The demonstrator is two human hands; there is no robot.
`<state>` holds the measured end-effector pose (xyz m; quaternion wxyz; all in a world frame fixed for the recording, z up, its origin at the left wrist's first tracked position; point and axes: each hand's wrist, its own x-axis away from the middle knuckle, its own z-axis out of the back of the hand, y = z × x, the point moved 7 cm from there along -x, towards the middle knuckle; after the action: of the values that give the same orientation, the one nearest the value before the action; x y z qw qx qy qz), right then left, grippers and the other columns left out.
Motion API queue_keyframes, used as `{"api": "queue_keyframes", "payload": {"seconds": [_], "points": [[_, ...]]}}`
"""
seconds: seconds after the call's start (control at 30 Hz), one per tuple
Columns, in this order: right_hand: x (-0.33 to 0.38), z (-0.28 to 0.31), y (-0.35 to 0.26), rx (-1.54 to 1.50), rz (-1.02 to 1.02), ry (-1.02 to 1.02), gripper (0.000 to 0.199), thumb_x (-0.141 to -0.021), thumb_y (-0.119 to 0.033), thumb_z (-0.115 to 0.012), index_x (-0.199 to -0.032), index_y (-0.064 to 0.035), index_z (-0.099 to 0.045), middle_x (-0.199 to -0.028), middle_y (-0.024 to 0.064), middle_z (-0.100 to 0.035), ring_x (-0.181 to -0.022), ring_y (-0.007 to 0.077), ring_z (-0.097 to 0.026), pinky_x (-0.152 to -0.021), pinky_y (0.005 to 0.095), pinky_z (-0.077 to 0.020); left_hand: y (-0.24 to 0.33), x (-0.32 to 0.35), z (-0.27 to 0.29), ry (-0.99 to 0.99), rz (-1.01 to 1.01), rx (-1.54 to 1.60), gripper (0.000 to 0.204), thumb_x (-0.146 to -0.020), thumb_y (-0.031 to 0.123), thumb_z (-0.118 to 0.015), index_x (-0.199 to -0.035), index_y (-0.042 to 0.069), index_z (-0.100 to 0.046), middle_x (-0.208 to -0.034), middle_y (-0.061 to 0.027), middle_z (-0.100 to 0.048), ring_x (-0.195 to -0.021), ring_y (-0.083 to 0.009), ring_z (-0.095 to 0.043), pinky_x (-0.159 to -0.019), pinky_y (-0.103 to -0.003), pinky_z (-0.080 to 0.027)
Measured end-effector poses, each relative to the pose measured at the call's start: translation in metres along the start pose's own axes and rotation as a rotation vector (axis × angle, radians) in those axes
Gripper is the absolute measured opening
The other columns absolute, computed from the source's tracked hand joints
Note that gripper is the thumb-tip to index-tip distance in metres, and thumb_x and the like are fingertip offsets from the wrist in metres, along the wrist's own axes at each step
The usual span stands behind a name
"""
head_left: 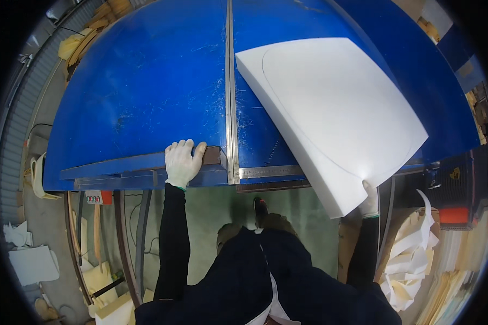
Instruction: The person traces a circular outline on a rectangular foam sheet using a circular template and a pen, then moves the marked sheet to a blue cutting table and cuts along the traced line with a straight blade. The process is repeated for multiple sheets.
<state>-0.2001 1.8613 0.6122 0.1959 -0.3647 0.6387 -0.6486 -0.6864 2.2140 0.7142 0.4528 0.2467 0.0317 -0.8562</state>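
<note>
A thick white foam slab (331, 103) lies tilted across the right part of the blue table (141, 97), its near corner sticking out past the front edge. A thin curved line is drawn on its top. My right hand (370, 199), in a white glove, grips that near right corner with the thumb on top; its other fingers are hidden below the slab. My left hand (183, 162), also gloved, is wrapped over a blue and brown bar (214, 156) along the table's front edge, left of the metal strip (230, 97).
A box of white foam scraps (409, 254) stands on the floor at my right, near stacked sheets (450, 292). Black and red equipment (453, 189) sits beyond it. Table legs (126, 238) and a small control panel (96, 197) are at the lower left, with foam offcuts (35, 265) around.
</note>
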Motion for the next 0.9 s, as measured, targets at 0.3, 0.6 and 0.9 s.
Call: {"api": "queue_keyframes", "payload": {"seconds": [0.3,0.6,0.9], "points": [[-0.071,0.003,-0.071,0.217,-0.138,0.481,0.055,-0.093,-0.050,-0.067,-0.113,0.0002,-0.056,-0.092,0.0016,-0.055,-0.079,0.0117,-0.052,-0.068,0.0288,-0.0435,-0.004,-0.005,0.001,-0.003,0.029,0.047,0.024,-0.093,0.026,-0.060,-0.078,0.008,-0.058,-0.074,-0.0087,-0.056,-0.073,-0.0310,-0.054,-0.073,-0.043,-0.039],[-0.155,0.059,-0.024,0.290,0.050,0.428,0.052,-0.093,-0.018,-0.070,-0.131,0.0121,-0.052,-0.127,0.0177,-0.062,-0.110,0.0233,-0.061,-0.094,0.0333,-0.0493,-0.001,-0.027,0.002,0.034,0.069,0.079,0.027,-0.086,0.027,-0.069,-0.073,0.007,-0.057,-0.070,-0.0091,-0.055,-0.071,-0.0311,-0.054,-0.071,-0.044,-0.039],[-0.163,-0.008,-0.036,0.332,0.037,0.351,0.043,-0.093,-0.014,-0.069,-0.123,0.0133,-0.054,-0.121,0.0186,-0.063,-0.106,0.0230,-0.061,-0.092,0.0334,-0.0502,-0.021,-0.081,-0.053,-0.558,0.374,0.436,0.059,-0.088,0.059,-0.064,-0.083,0.001,-0.062,-0.074,-0.0217,-0.067,-0.076,-0.0413,-0.068,-0.075,-0.048,-0.052]]}}
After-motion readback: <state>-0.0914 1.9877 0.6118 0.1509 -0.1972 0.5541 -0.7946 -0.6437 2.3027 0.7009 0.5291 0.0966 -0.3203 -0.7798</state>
